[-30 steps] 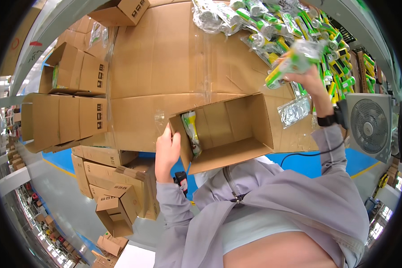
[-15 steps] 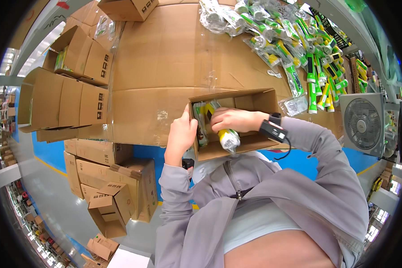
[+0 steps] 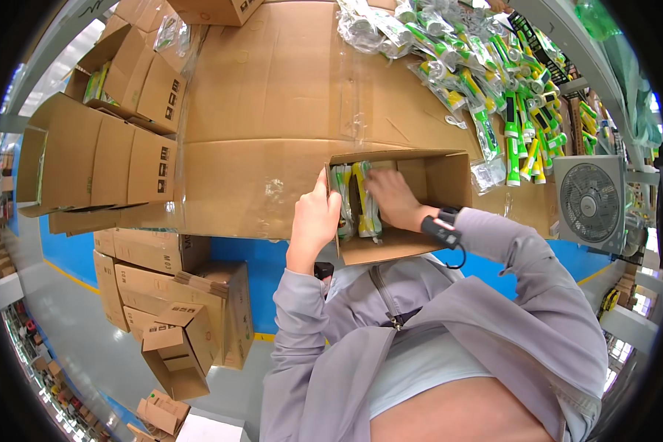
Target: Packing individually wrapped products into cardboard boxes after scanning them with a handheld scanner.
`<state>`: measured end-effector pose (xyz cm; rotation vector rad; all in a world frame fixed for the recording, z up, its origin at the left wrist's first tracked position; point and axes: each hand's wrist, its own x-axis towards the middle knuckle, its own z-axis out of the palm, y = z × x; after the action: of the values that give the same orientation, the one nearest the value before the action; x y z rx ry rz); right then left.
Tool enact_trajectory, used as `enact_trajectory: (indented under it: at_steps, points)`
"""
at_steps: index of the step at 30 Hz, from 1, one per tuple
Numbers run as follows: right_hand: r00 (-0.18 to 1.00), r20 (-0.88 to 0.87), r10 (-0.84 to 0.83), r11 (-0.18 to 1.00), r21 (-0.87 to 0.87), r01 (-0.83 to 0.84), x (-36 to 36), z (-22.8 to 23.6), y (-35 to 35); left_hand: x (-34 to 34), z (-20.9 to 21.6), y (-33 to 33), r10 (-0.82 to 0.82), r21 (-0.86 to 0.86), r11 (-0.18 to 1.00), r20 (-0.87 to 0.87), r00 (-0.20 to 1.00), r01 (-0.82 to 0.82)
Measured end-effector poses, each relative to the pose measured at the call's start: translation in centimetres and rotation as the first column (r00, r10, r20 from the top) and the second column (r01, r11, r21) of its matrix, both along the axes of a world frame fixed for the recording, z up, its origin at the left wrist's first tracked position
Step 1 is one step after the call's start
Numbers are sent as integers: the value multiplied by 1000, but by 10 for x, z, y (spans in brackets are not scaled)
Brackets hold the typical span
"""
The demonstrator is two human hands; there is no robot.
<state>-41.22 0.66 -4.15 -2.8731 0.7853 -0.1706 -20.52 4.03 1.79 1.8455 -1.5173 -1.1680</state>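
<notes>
1. Head view: the person's two bare hands are busy at one open carton [image 3: 399,249], which sits at the near edge of a worktable covered with cardboard [image 3: 265,96].
2. The left hand [image 3: 317,221] holds the carton by its left wall, with the fingers closed around the edge, so it seems to keep the carton steady.
3. The right hand [image 3: 392,197] is inside the carton, its fingers at the upper part of a wrapped flashlight [image 3: 367,210], yellow and green in clear plastic. The hand is a little blurred; I cannot tell if it grips this item or only presses it.
4. Just beside it, along the left wall, stands another wrapped piece [image 3: 341,195]. The right portion of the carton shows bare cardboard.
5. In my judgement, the step in hand is placing and straightening this flashlight in the row.
6. The next move probably calls for the right hand to release it without pulling the plastic, then to reach toward the pile of flashlights [image 3: 457,55] at the far right, while the left hand holds the carton firm.
</notes>
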Motion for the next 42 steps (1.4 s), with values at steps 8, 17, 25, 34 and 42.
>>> enact_trajectory:
  at_steps: [8, 17, 25, 34, 42]
  points:
    - [828, -353, -436, 258, 832, 491, 6, -5, 6, -10, -6, -4, 71, -45, 996, -99, 993, -76]
    - [897, -372, -239, 685, 590, 428, 17, -71, 12, -17, -9, -7, 84, -83, 994, 103, 991, -76]
    - [736, 192, -649, 106, 981, -162, -110, 101, -94, -9, -11, -6, 135, -48, 989, -78, 988, -139]
    - [77, -223, -972, -34, 454, 890, -340, -85, -182, -22, 2, -15, 169, -2, 986, -56, 984, -170]
    - [348, -250, -904, 143, 591, 794, -329, -88, -143, -19, -3, -21, 132, -25, 991, 17, 991, -132]
